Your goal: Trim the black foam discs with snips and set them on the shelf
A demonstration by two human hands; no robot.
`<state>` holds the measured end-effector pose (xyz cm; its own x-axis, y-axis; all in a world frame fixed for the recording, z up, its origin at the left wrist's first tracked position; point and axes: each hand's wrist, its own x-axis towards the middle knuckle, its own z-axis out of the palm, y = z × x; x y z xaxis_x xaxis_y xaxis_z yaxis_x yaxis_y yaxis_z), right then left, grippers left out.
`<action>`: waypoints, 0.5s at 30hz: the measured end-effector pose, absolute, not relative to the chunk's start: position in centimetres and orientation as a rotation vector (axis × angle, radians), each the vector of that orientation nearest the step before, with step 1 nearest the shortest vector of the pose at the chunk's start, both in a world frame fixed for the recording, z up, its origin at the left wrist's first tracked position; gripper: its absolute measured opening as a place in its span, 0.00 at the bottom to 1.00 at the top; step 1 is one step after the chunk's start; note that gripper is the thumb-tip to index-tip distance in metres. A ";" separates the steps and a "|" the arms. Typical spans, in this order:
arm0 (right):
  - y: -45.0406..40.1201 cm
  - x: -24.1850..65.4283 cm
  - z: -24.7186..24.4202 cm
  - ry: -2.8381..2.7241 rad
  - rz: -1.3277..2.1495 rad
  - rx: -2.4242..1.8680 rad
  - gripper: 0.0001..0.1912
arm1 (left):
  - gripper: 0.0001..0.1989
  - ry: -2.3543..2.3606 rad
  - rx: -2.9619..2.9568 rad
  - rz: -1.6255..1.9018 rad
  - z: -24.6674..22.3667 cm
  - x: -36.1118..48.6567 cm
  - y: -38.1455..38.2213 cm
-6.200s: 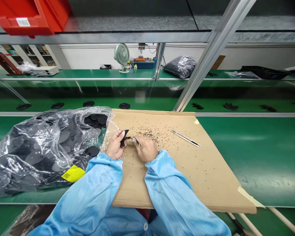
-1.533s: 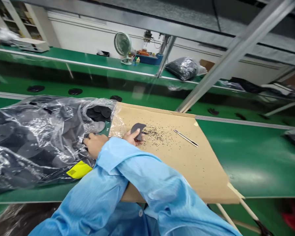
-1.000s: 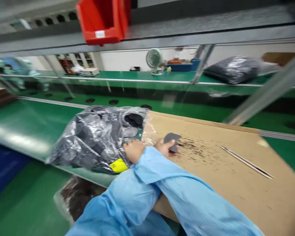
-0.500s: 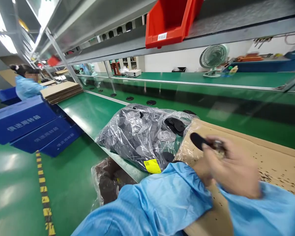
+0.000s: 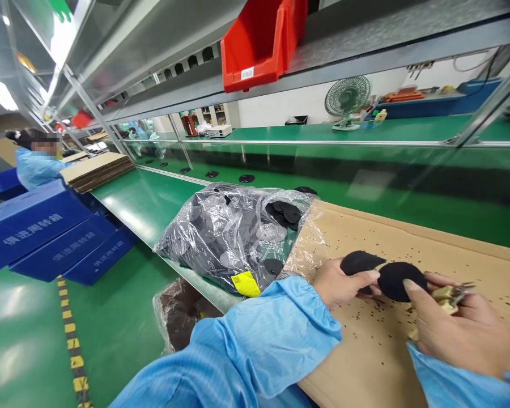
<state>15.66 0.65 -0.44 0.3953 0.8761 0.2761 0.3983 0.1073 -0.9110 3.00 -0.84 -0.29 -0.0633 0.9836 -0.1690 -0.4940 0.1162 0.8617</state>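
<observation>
Over a brown cardboard sheet (image 5: 357, 334) strewn with small dark bits, my left hand (image 5: 344, 281) pinches black round discs (image 5: 359, 262) between thumb and fingers. Beside it, my right hand (image 5: 459, 317) grips another black disc (image 5: 402, 281) by its right edge. Tucked in the fingers of that same hand is a small tool (image 5: 450, 297) with yellowish and metal parts. The two sets of discs meet or overlap between the hands. To the left lies a clear plastic bag (image 5: 221, 226) full of dark discs, with a yellow label (image 5: 245, 283); more black discs (image 5: 287, 212) show at its mouth.
Black discs (image 5: 246, 178) lie spaced along the green belt behind the bag. A red bin (image 5: 259, 51) hangs on the shelf above. Blue crates (image 5: 46, 226) and stacked cardboard (image 5: 97, 170) are at left, near a person in blue (image 5: 38, 164). A fan (image 5: 347, 99) stands behind.
My right hand has moved right and down and now grips a disc with the tool. My left hand, mostly hidden before, now shows holding discs. The view has shifted slightly right.
</observation>
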 end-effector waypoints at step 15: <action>-0.3 15.2 2.1 -1.319 0.805 -1.573 0.20 | 0.30 0.881 0.768 1.417 -0.4 2.7 -1.3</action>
